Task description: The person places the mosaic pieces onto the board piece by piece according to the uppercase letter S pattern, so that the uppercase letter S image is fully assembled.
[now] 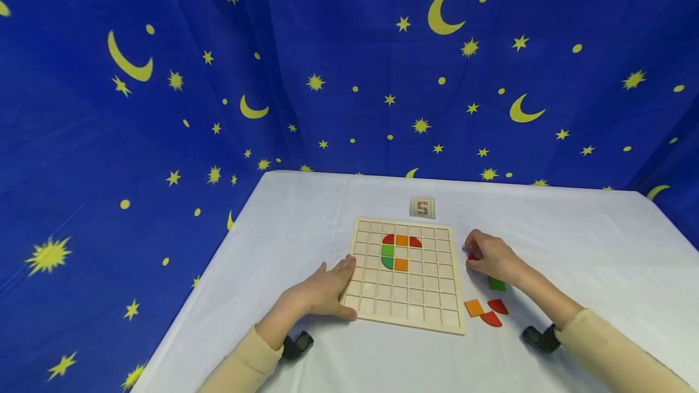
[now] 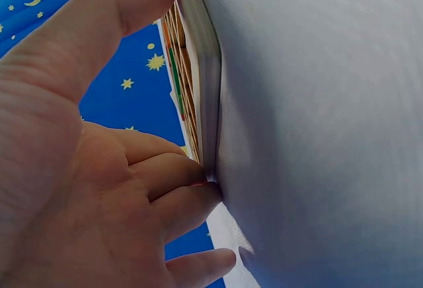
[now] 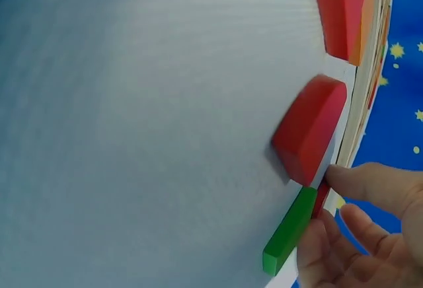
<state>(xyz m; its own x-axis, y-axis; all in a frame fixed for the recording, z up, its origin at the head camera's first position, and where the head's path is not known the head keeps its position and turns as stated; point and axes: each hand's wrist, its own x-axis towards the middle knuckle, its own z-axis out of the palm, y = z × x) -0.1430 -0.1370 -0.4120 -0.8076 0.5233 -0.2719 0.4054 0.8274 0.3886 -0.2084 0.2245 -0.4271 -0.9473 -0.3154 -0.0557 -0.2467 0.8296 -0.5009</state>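
Observation:
A wooden grid board (image 1: pixel 431 299) lies on the white table. My left hand (image 1: pixel 326 291) rests on its left edge with fingers spread, thumb near the front corner. In the grid sit a red quarter-circle (image 1: pixel 388 239), an orange square (image 1: pixel 402 240), another red quarter-circle (image 1: pixel 415 242), a green square (image 1: pixel 388 250), a green quarter-circle (image 1: pixel 387 262) and a second orange square (image 1: pixel 401 265). Right of the board, my right hand (image 1: pixel 494 258) pinches a red piece (image 3: pixel 321 199) between thumb and fingers, low over the table; its full shape is hidden.
Beside the right forearm lies a green piece (image 1: pixel 497 284). Nearer the front are an orange square (image 1: pixel 474 308) and two red quarter-circles (image 1: pixel 498 306). A small pattern card (image 1: pixel 423 207) lies behind the board. Blue star-printed cloth (image 1: pixel 349 77) hangs around the table.

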